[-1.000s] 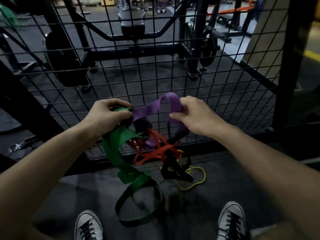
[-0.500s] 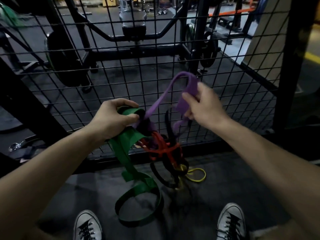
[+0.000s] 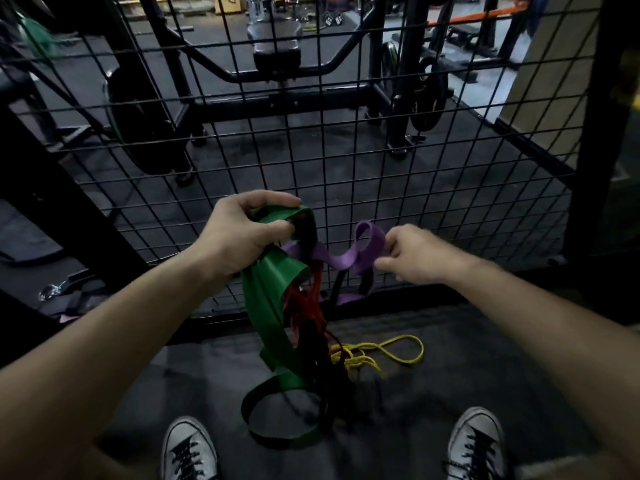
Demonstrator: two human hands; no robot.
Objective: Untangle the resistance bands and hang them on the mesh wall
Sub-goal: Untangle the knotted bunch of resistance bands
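A tangle of resistance bands hangs in front of the black mesh wall (image 3: 349,161). My left hand (image 3: 239,233) grips its top, fingers curled round the wide green band (image 3: 273,282), whose lower loop reaches the floor between my shoes. Red (image 3: 308,306) and black (image 3: 311,344) bands are knotted below the green one. A thin yellow band (image 3: 398,355) trails onto the floor. My right hand (image 3: 415,254) pinches the curled end of the purple band (image 3: 337,259), which runs left into the knot.
Behind the mesh stand a weight rack with plates (image 3: 429,95) and a bench (image 3: 275,39). A thick black post (image 3: 592,133) frames the mesh on the right. A strap with a metal clip (image 3: 52,291) lies at the left. My shoes (image 3: 188,448) stand on the dark floor.
My right hand has dropped from its raised position with the purple band, which now sags in a curl instead of being stretched. The tangle hangs narrower and straighter. My left hand keeps its grip.
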